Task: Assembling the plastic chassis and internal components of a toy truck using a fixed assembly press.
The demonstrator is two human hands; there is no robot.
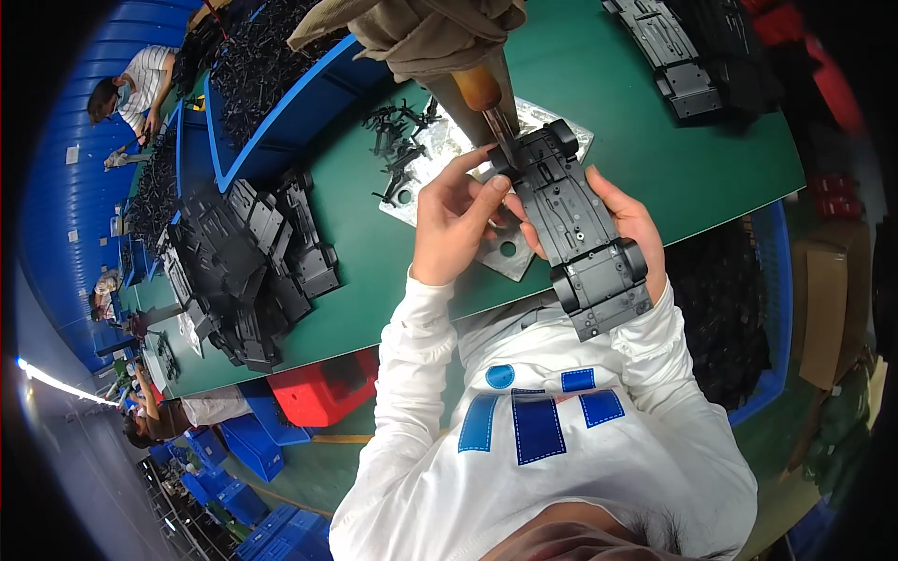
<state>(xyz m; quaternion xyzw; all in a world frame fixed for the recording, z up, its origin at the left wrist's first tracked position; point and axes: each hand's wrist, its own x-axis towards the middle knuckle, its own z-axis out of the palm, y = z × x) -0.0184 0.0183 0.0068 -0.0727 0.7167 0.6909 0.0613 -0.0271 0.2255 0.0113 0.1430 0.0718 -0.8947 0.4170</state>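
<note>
A: Where is the black toy car chassis (585, 234) sitting?

B: The right hand (636, 224) is gripping it from beneath, above the green bench (374, 252). The left hand (454, 220) is pinching its front end beside the hanging screwdriver (486, 98).

A: Many remaining?

B: A pile of black chassis (248, 266) is waiting at left. A brown cardboard box (828, 309) is standing far right.

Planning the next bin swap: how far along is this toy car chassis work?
Possibly done: black chassis lie at the table's far right. In hand: the right hand holds one black chassis under a hanging wooden-handled tool, the left hand pinching at its front end. Left: a big heap of black chassis, plus small black parts.
</note>
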